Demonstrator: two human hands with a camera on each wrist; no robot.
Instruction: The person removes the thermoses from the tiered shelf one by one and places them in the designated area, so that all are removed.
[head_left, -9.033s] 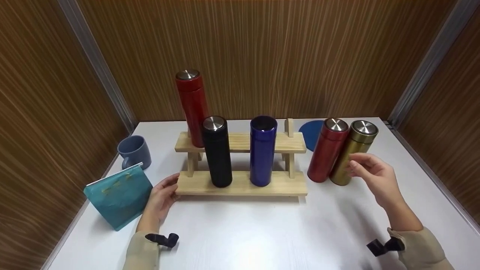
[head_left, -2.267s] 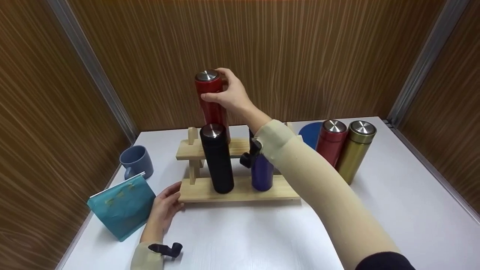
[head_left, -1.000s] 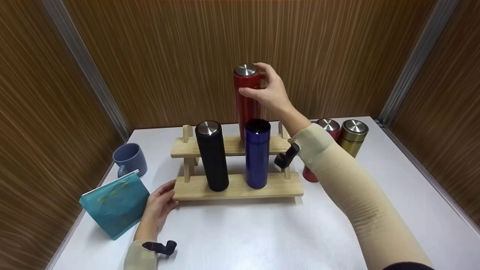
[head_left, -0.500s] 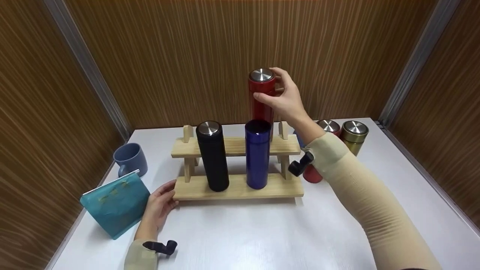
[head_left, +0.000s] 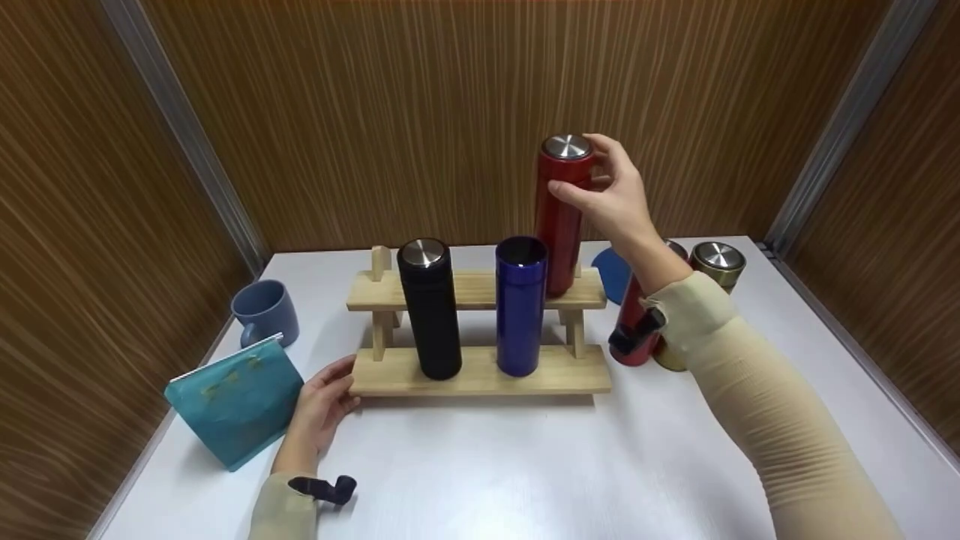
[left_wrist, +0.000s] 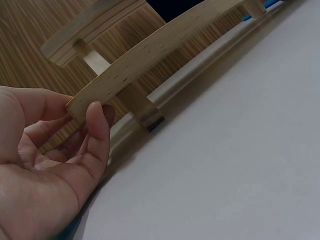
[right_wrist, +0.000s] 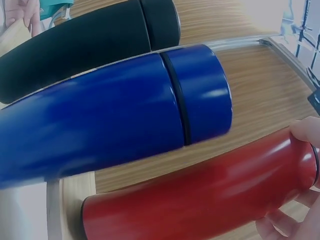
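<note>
Broadly, the white table (head_left: 480,465) spreads under both hands, and the two-tier wooden rack (head_left: 480,371) lies between them, its long axis running from one hand toward the other; the left hand (head_left: 324,405) rests at the rack's near left corner, and the left wrist view shows its thumb (left_wrist: 100,125) and fingers pinching the end of the lower board (left_wrist: 150,60). Up at the rack's far right end, the right hand (head_left: 611,199) grips the tall red flask (head_left: 561,217) just below its steel cap, fingers curled round it; the flask stands upright, long axis vertical, its foot on or just above the upper shelf; the right wrist view shows its base close over the wood, but whether it touches cannot be told. The right hand is plainly the nearer one; the left is well apart, down at the opposite end. Just left of and below the right hand stand the blue flask (head_left: 520,307) and, beyond it, the black flask (head_left: 429,311), both upright on the lower board; under the right forearm a second red flask (head_left: 628,330) is largely hidden by the sleeve and wrist mount, and the gold flask (head_left: 718,259) shows little but its cap; a blue disc (head_left: 609,274) is cut off behind the rack. Left of the left hand lean a teal pouch (head_left: 232,401) and, further off, a blue mug (head_left: 264,311).
</note>
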